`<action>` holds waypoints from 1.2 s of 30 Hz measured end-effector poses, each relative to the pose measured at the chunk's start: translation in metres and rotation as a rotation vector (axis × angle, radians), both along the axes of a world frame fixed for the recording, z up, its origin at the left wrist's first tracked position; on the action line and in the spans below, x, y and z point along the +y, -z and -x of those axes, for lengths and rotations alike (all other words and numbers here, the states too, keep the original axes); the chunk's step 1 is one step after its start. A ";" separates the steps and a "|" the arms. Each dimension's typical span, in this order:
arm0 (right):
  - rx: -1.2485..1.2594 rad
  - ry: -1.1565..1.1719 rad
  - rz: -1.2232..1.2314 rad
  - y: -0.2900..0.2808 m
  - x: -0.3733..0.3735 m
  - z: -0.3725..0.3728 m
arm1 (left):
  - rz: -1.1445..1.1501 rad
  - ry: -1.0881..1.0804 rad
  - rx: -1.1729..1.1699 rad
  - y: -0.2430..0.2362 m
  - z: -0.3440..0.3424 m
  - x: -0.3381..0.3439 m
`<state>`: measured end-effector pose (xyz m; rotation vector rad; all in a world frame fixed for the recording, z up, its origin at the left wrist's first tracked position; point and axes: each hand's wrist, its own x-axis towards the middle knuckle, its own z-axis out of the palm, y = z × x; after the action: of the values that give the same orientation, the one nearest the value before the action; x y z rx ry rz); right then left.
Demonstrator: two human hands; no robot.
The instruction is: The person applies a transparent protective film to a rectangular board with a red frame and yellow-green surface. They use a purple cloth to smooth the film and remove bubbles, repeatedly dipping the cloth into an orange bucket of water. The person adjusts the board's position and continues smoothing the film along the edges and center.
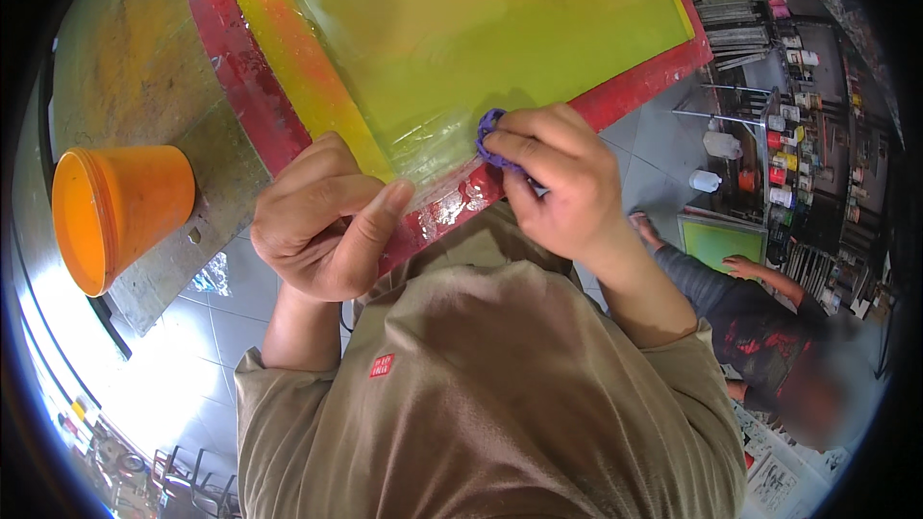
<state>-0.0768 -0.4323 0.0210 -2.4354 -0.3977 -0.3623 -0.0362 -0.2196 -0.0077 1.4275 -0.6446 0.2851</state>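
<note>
A screen-printing frame (252, 94) with red, wet-looking edges and a yellow-green mesh (433, 38) lies in front of me. My left hand (322, 221) is closed at the near left corner, thumb and fingers pinching the end of a clear, shiny film strip (437, 156). The strip runs along the frame's near edge toward my right hand. My right hand (567, 168) is closed round a crumpled purple cloth (491, 139), which touches the mesh by the near red edge. Part of the cloth is hidden by my fingers.
An orange bucket (144, 207) stands left on the worn table (125, 67). On the right, another person (750, 317) sits low beside a second green screen (716, 242). Shelves of bottles and jars (788, 163) line that side. White bottles (707, 181) stand near them.
</note>
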 end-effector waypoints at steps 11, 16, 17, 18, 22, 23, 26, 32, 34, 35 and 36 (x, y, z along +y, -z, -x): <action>0.011 0.036 -0.099 -0.003 -0.002 -0.012 | -0.005 0.003 0.017 0.000 0.001 0.000; 0.069 0.042 -0.220 -0.005 -0.026 -0.026 | -0.050 -0.020 0.141 -0.005 0.008 0.000; 0.062 0.097 -0.230 -0.008 -0.035 -0.032 | -0.064 -0.021 0.178 -0.008 0.010 0.003; 0.052 0.153 -0.248 -0.011 -0.046 -0.037 | -0.155 0.004 0.232 -0.015 0.012 0.007; 0.100 0.138 -0.305 -0.007 -0.082 -0.056 | -0.435 -0.045 0.435 -0.055 0.018 0.026; 0.106 0.093 -0.268 -0.005 -0.084 -0.062 | -0.487 -0.100 0.479 -0.061 0.023 0.033; 0.102 -0.023 -0.158 -0.004 -0.092 -0.075 | -0.233 -0.338 0.491 -0.048 0.038 0.054; 0.028 -0.248 -0.049 -0.001 -0.095 -0.098 | 0.116 -1.316 0.301 -0.068 0.058 0.097; 0.013 -0.302 -0.006 0.002 -0.092 -0.100 | -0.250 -1.361 0.270 -0.074 0.067 0.083; -0.019 -0.330 0.026 0.004 -0.093 -0.099 | -0.418 -1.292 0.290 -0.069 0.062 0.058; -0.042 -0.385 0.041 0.005 -0.090 -0.100 | -0.523 -1.084 0.323 -0.061 0.064 0.032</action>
<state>0.0231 -0.5220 0.0160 -2.3247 -0.8824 -0.2385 -0.1004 -0.1879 0.0532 2.1804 0.4191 0.7400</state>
